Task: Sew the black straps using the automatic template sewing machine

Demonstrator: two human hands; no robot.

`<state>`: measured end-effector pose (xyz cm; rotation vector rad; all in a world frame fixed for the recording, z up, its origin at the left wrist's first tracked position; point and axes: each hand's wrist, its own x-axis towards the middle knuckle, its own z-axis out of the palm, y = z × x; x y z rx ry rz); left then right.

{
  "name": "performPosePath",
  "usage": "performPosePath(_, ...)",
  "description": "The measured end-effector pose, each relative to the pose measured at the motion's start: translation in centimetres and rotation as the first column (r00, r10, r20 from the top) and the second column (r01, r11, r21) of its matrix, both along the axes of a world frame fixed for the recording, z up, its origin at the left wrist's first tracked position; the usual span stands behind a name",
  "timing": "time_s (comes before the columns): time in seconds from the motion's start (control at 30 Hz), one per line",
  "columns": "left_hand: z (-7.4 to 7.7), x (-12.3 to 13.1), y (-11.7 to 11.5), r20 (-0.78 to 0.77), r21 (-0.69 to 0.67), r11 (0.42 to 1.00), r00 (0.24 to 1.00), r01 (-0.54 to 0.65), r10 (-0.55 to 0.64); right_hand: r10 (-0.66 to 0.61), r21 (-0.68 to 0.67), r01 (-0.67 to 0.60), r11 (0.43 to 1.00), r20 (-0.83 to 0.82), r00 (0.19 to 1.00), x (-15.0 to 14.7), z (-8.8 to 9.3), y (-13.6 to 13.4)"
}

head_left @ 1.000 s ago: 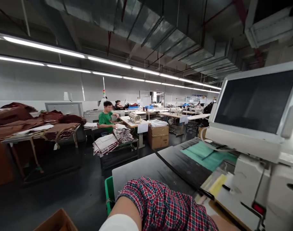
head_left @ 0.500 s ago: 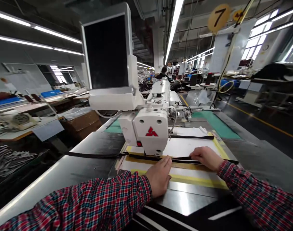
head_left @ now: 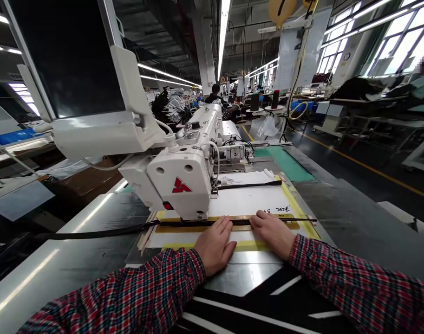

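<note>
A long black fabric strip (head_left: 110,233) runs crosswise over the metal table and along a brown-yellow band on a white template board (head_left: 246,199) edged with yellow tape. My left hand (head_left: 215,246) lies flat with its fingertips on the strip, just right of the white sewing machine head (head_left: 180,185). A short way to the right, my right hand (head_left: 272,234) rests its extended, slightly bent fingers on the same strip, whose thin end sticks out beyond it. The machine head hides the needle area.
A second black strip (head_left: 250,184) lies farther back on the template. A dark monitor (head_left: 65,60) stands at upper left. Black fabric with white stripes (head_left: 253,301) lies at the front edge. Other people sit farther off in the workshop.
My right hand has moved left along the strip, nearer my left hand, and has gone from pinching the raised strip to pressing it down. The view has turned right and come closer.
</note>
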<state>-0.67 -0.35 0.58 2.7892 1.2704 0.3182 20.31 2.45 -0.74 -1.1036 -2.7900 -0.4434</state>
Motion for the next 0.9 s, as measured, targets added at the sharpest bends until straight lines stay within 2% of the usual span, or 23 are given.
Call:
performPosePath(0.17, -0.3, 1.8, 0.2, 0.042, 0.024, 1.000, 0.999, -0.002, 0.001, 0.004, 0.006, -0.004, 1.000, -0.042, 0.999, 0.2, -0.3, 0.4)
performPosePath(0.37, -0.3, 1.6, 0.2, 0.067, 0.043, 0.999, 0.998, 0.003, -0.006, 0.020, -0.050, -0.028, 0.998, -0.151, 0.988, 0.9, -0.4, 0.6)
performPosePath(0.53, -0.5, 2.1, 0.4, 0.085, 0.026, 0.999, 0.996, 0.032, -0.034, 0.023, 0.033, -0.023, 0.999, -0.017, 1.000, 0.5, -0.4, 0.4)
performPosePath(0.67, -0.9, 2.1, 0.4, 0.116, 0.024, 0.998, 0.992, 0.052, -0.055, 0.032, 0.042, -0.036, 0.998, 0.087, 0.996, 0.2, -0.1, 0.2)
performPosePath(0.9, -1.1, 1.8, 0.7, 0.149, 0.007, 0.998, 0.987, 0.067, -0.068, 0.016, 0.090, -0.023, 0.996, 0.075, 0.997, 0.7, -0.2, -0.2)
